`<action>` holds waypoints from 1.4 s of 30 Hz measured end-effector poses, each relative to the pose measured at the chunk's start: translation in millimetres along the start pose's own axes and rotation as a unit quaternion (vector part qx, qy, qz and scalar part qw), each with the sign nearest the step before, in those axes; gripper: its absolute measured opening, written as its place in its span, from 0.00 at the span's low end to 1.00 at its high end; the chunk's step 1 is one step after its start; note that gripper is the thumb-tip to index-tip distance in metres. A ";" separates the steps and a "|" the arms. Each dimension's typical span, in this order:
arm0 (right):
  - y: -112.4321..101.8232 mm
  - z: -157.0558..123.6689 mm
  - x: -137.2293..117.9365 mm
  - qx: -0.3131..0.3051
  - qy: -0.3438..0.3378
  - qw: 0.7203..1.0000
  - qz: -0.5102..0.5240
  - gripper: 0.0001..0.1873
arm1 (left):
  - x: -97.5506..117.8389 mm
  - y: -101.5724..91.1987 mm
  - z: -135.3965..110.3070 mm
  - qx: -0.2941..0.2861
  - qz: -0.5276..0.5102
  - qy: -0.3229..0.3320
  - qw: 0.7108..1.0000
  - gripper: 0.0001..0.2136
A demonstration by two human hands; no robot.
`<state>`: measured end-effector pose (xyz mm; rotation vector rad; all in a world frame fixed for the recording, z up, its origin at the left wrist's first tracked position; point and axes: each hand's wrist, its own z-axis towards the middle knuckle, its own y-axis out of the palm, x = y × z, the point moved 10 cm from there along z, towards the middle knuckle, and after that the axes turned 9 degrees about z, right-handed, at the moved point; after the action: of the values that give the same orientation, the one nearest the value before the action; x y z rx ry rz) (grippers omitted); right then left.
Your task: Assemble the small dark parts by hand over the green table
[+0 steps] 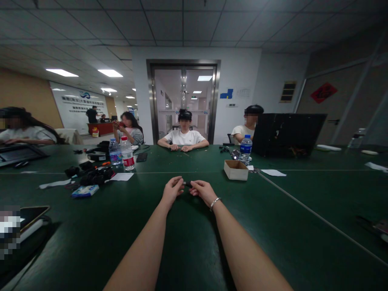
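Both my arms reach out over the dark green table. My left hand and my right hand meet at the middle, fingers curled. Between them they pinch a small dark object; it is too small to name. A silver bracelet circles my right wrist. A small open cardboard box stands just beyond my right hand.
Two water bottles and a heap of black gear lie at the left, with a blue packet. Another bottle and an open laptop stand at the right. Several people sit around the table's far side.
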<state>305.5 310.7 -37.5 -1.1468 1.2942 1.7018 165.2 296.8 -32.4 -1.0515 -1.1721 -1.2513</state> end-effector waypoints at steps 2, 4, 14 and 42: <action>-0.3 -0.4 0.4 0.002 0.004 1.000 -0.003 0.14 | -5.1 -3.9 2.4 0.015 0.021 -0.009 1.000 0.20; -0.6 -0.4 0.2 0.002 0.002 1.000 -0.007 0.13 | -1.5 -3.6 2.4 0.007 0.053 0.012 0.999 0.18; -2.3 1.2 2.1 0.007 0.007 1.000 -0.002 0.11 | -5.5 -5.1 -1.0 0.032 0.053 -0.042 0.997 0.19; 1.4 -1.2 -1.1 -0.007 0.001 1.000 0.019 0.16 | 0.8 -2.0 -2.0 0.010 0.112 -0.003 0.994 0.18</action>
<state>304.9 309.1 -36.1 -1.1379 1.3152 1.7401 163.3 294.6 -32.0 -1.1384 -1.0367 -1.0586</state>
